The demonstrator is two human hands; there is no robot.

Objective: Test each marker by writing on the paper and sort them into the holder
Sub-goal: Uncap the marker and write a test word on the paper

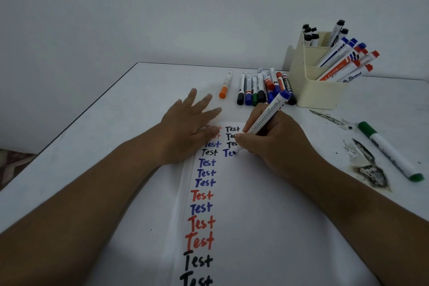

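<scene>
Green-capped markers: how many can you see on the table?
2. One green marker lies alone on the table's right side; another green-capped marker sits in the row before the holder. Others may be hidden.

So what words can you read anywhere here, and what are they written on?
"Test": handwritten many times on the paper in black, blue and red, in two columns.
"...te Board": partly hidden, on a marker in the holder.
Small print on the blue marker in the right hand: too small to read.
Labels on the lying markers: too blurred.
</scene>
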